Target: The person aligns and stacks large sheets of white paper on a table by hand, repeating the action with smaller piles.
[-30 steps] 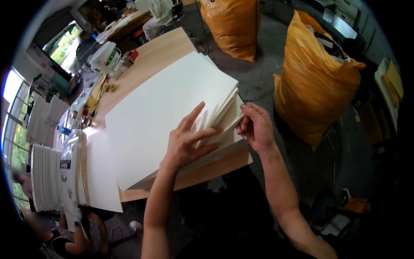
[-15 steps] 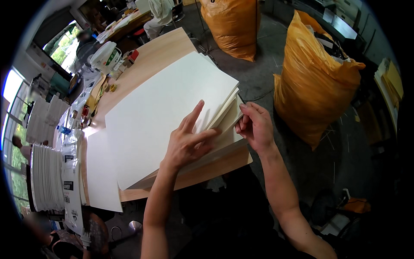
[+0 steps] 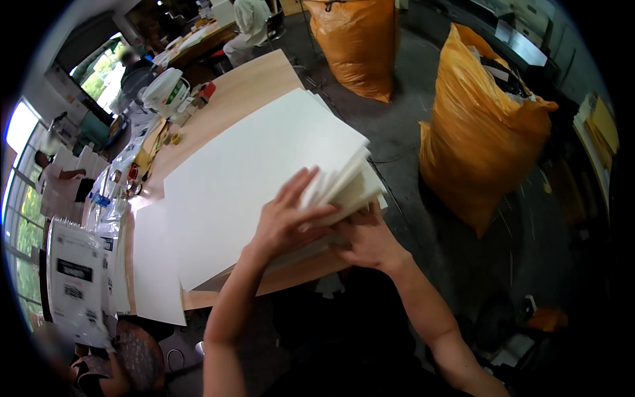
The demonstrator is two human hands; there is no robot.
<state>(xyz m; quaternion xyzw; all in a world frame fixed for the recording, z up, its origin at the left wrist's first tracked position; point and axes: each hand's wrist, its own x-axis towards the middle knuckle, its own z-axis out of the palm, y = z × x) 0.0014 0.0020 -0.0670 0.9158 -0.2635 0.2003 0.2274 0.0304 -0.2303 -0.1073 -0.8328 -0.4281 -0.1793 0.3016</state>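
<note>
A stack of large white paper sheets (image 3: 238, 178) lies on the wooden table, its near right corner lifted and fanned. My left hand (image 3: 281, 218) is at this corner, fingers on top and thumb across the lifted edges, gripping them. From below and to the right, my right hand (image 3: 370, 238) closes on the same lifted sheets; some of its fingers are hidden behind the paper. Motion smears the sheet edges and fingertips. At the stack's left, a separate white sheet (image 3: 153, 264) partly overhangs the table edge.
Bare wood of the tabletop (image 3: 264, 73) shows beyond the stack. A white bucket (image 3: 165, 91) and tape rolls (image 3: 175, 138) stand at far left. Full orange sacks (image 3: 483, 139) are on the floor at right. At lower left, a co-worker handles a printed white package (image 3: 76, 278).
My right hand has moved left and under the lifted corner, closing on the sheets. My left hand stays near it. At lower left, the co-worker's printed package has come up into view.
</note>
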